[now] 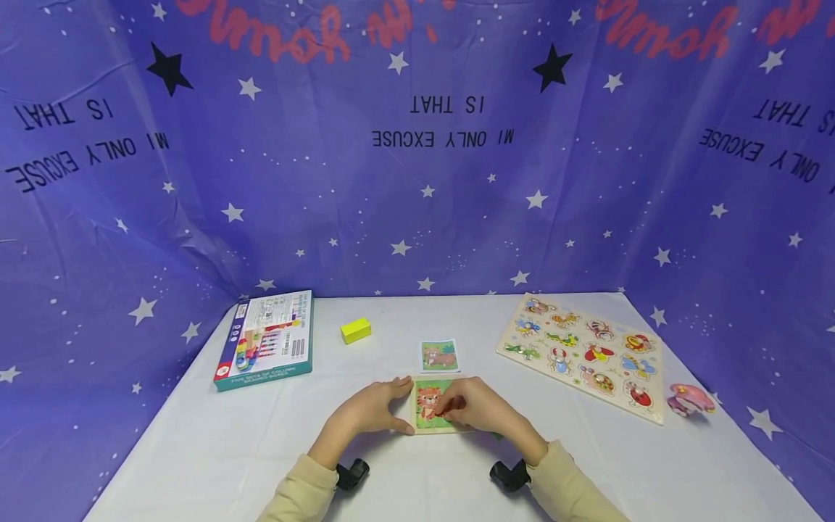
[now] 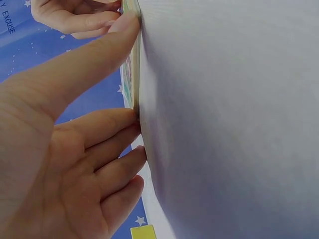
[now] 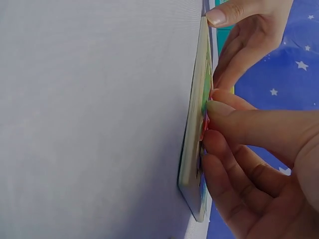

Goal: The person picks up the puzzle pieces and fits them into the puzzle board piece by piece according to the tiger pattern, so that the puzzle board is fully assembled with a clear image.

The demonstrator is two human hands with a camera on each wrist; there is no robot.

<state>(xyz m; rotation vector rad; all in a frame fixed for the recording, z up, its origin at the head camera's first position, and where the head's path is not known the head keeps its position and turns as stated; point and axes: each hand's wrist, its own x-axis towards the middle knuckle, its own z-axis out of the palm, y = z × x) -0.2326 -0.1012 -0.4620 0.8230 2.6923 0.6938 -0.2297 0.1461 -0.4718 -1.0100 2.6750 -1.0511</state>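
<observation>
A small wooden picture puzzle [image 1: 428, 420] with a tiger on a green ground lies on the white table in the head view. My left hand [image 1: 373, 408] holds the puzzle's left side, thumb at the near corner and fingers at the far one. Over the puzzle's right half, my right hand [image 1: 479, 406] pinches a reddish puzzle piece [image 3: 205, 127] between thumb and fingertips, low against the board. The fingers hide most of that piece and the board under it. Just beyond the puzzle lies a picture card [image 1: 440, 356] showing a similar animal.
A yellow block [image 1: 355, 330] and a flat toy box [image 1: 267, 341] stand to the left. A wooden insect peg board [image 1: 580, 355] lies at the right, with a pink toy [image 1: 690, 399] beside it. Purple star-printed cloth [image 1: 417, 217] hangs behind the table.
</observation>
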